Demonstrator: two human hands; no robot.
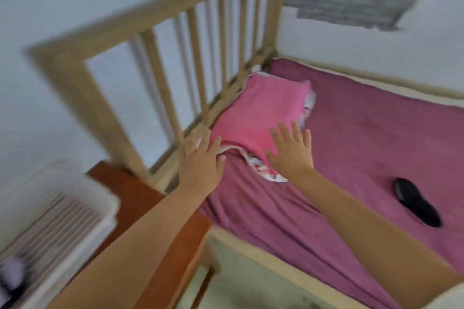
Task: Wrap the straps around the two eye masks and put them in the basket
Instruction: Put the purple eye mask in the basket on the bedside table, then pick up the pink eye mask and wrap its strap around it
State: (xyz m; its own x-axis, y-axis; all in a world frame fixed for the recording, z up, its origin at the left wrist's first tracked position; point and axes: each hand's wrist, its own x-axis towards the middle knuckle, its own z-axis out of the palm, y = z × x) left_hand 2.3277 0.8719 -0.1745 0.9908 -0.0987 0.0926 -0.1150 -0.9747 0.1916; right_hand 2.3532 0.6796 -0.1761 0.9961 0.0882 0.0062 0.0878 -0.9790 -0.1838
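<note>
We reach both arms over the purple-sheeted bed (351,133). Our left hand (200,160) lies spread, its grip released, fingers at the near corner of the bright pink fabric pillow (261,113). Our right hand (291,150) rests flat and released on that pillow. One black eye mask (415,202) lies on the sheet, well right of our right hand. The white slatted plastic basket (62,211) sits left of our left forearm; blurred dark and pale things lie inside.

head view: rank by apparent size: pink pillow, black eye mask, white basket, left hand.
1. white basket, partly cut off by the frame and nearest the camera, so its lead is unsure
2. pink pillow
3. left hand and black eye mask look about alike; not ranking them.
</note>
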